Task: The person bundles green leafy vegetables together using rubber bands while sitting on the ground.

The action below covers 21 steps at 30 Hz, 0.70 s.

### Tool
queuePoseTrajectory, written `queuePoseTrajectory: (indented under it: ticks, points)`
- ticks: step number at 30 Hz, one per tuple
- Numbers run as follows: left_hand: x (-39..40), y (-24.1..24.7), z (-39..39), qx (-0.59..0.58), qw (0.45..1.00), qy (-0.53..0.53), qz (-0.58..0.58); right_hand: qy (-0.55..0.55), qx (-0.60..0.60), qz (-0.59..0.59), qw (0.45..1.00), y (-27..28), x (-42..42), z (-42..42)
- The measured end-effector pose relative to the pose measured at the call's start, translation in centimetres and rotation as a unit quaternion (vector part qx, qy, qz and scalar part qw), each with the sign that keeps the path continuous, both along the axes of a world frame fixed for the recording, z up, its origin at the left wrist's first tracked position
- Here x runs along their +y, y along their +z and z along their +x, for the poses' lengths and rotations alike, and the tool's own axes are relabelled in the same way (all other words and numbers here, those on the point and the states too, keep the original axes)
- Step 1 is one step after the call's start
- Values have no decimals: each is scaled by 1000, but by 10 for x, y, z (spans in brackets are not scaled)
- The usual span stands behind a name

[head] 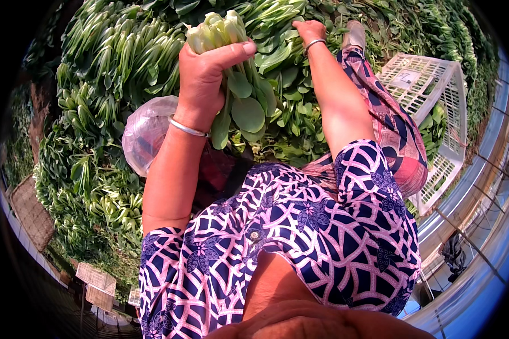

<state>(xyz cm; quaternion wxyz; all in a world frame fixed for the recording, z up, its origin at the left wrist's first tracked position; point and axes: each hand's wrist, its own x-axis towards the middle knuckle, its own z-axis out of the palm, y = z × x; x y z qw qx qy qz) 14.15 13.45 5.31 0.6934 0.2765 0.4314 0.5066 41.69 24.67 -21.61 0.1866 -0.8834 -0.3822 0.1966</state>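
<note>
A bunch of leafy greens (218,34) with pale stalk ends is clasped in my left hand (205,72), its stalk ends up and its broad leaves hanging down. A silver bangle circles that wrist. Farther right, my right hand (313,31) reaches over the greens on the ground, at the edge of a row of laid-out bunches (275,15). Its fingers are partly hidden, and I cannot tell whether they grip a leaf. Loose leafy greens (297,114) lie between my two arms.
More bunches (110,55) cover the ground at the left. A white plastic crate (443,169) holding greens stands tilted beside my patterned trouser leg (386,101). Clear plastic (146,131) covers something at my left knee. More crates (96,279) stand at the lower left.
</note>
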Motion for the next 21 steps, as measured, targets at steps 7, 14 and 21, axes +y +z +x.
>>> queuePoseTrajectory:
  ticks: [7,14,21]
  points:
    - [5,-12,1,4,997,-1,77,101,247,302,915,67,-50,-42]
    - [9,-23,-1,80,982,-23,168,182,288,422,840,197,-100,-104]
    - [6,-29,-5,45,981,-41,186,237,395,403,791,229,-122,-127]
